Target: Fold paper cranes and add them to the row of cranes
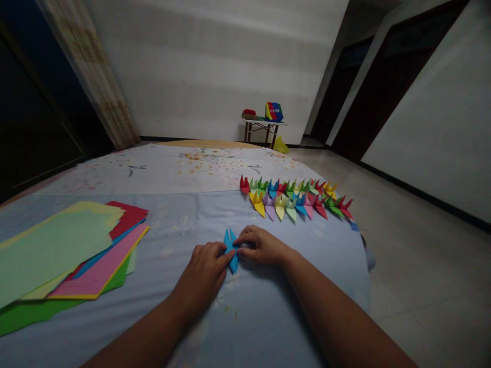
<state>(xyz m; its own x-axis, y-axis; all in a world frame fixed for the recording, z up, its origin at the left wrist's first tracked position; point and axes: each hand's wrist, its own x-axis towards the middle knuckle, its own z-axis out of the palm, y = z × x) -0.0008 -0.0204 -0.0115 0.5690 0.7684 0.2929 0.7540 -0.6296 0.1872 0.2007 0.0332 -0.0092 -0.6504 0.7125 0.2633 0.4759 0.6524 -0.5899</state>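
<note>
A small folded blue paper piece (231, 249) lies on the light blue bedsheet (268, 317) in front of me. My left hand (205, 271) presses its fingertips on the piece's left edge, fingers curled together. My right hand (259, 245) pinches the piece from the right side. Both forearms reach in from the bottom of the view. Part of the blue paper is hidden under my fingers.
Two rows of several folded paper cranes (295, 198) in many colours sit just beyond my hands. A fanned stack of coloured paper sheets (65, 250) lies at left. A small table (263, 128) with a colourful box stands by the far wall. Tiled floor (414, 245) lies right of the bed edge.
</note>
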